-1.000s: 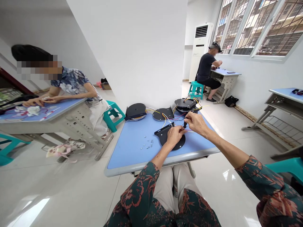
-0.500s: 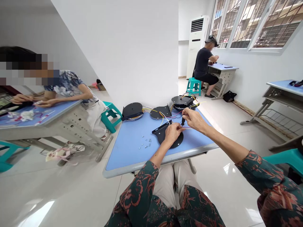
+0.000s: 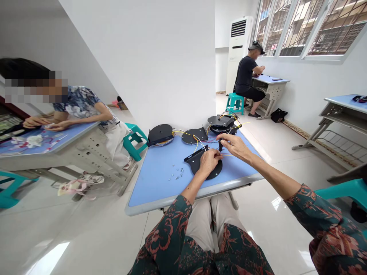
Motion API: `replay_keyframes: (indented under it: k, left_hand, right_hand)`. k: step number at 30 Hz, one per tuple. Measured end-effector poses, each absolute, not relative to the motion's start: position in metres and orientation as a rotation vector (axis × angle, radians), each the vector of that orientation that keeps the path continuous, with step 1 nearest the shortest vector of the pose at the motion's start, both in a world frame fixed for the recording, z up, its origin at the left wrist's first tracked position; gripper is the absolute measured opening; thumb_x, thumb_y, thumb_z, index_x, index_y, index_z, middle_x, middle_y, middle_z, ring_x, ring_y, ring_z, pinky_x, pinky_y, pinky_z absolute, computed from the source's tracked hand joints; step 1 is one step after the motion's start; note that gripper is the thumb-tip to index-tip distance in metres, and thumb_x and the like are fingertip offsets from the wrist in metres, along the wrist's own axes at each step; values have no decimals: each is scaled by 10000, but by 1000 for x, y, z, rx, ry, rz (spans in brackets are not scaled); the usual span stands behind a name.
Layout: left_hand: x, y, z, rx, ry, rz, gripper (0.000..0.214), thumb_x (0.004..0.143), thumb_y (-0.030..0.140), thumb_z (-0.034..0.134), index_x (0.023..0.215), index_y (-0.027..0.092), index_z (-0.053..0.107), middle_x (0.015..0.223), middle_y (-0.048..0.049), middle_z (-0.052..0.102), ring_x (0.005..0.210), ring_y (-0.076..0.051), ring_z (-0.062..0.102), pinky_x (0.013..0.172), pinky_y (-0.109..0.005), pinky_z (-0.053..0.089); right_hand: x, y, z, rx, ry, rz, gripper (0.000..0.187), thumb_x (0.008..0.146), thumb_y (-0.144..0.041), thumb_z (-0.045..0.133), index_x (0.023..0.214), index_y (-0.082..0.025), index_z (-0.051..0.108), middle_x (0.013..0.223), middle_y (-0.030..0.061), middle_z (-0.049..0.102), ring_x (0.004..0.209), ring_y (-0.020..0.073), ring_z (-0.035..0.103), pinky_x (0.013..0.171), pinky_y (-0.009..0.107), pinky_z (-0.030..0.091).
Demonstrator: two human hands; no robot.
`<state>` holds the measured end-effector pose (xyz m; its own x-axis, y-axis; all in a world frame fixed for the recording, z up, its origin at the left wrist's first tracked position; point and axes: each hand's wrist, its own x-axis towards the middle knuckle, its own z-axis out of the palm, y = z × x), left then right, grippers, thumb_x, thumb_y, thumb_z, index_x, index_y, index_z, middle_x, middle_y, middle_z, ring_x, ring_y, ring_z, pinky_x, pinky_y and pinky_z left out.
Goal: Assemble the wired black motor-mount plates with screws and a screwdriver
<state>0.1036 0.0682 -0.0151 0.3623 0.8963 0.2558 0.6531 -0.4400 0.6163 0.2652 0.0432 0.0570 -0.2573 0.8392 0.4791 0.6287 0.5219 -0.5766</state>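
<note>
Hands are held close, the left hand (image 3: 208, 162) pinching a black plate (image 3: 213, 174), the right hand (image 3: 235, 148) gripping a small black tool (image 3: 220, 145); thin wires (image 3: 226, 154) could be snagged if tugged.

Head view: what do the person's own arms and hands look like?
The left hand and right hand are bare. The left sleeve and right sleeve are loose, dark green fabric with a rust-red floral print.

room: white walls (image 3: 160, 65) | barred windows (image 3: 301, 30) | floor-standing air conditioner (image 3: 239, 49) | glossy tile floor (image 3: 86, 233)
</note>
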Motion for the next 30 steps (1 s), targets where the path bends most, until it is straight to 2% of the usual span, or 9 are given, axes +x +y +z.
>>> replay_keyframes:
  k: [5, 15, 20, 23, 25, 27, 30]
  left_hand:
    - [106, 65, -12, 2232, 1410, 777, 169, 889, 310, 734, 766, 220, 662, 886, -12, 737, 814, -181, 654, 712, -271, 425]
    - [108, 65, -12, 2283, 1431, 775, 240, 897, 355, 732, 743, 219, 608, 875, -11, 715, 789, -178, 640, 653, -271, 359]
    - [107, 66, -11, 2228, 1438, 753, 169, 894, 319, 726, 776, 220, 657, 873, -16, 723, 819, -185, 652, 690, -265, 400]
    - [102, 70, -12, 2184, 1293, 788, 58, 899, 242, 699, 848, 217, 711, 920, -9, 739, 834, -169, 654, 747, -255, 432]
    - [99, 72, -14, 2185, 1165, 829, 73, 907, 190, 667, 882, 212, 732, 937, -3, 743, 854, -155, 651, 797, -244, 440]
    - [97, 75, -17, 2191, 1128, 855, 104, 910, 173, 651, 855, 202, 734, 899, 2, 738, 847, -149, 641, 815, -238, 438]
    - [98, 76, -21, 2181, 1205, 866, 105, 897, 194, 676, 802, 194, 719, 826, 11, 718, 786, -143, 620, 777, -237, 432]
  right_hand:
    - [258, 49, 51, -1280, -1923, 201, 219, 911, -164, 499, 928, -213, 712, 876, 36, 703, 800, 177, 607, 795, 305, 465]
    - [257, 44, 45, -1255, -1861, 191, 176, 896, -177, 523, 937, -212, 690, 893, 47, 670, 794, 183, 590, 741, 303, 476]
    - [256, 48, 44, -1286, -1854, 144, 151, 849, -144, 546, 914, -210, 666, 875, 50, 672, 813, 195, 592, 761, 311, 473]
    - [261, 51, 47, -1230, -1879, 244, 352, 799, -78, 517, 1108, -211, 622, 905, 35, 698, 825, 186, 619, 809, 318, 481]
    - [266, 53, 48, -1159, -1903, 353, 469, 775, -56, 484, 1206, -213, 580, 923, 27, 707, 835, 179, 634, 833, 328, 488]
    - [270, 54, 46, -1069, -1865, 499, 466, 781, -74, 466, 1210, -221, 571, 971, 31, 708, 876, 176, 654, 854, 340, 504]
    - [271, 54, 40, -934, -1704, 733, 323, 843, -187, 502, 1155, -221, 580, 1027, 50, 705, 942, 184, 682, 892, 366, 530]
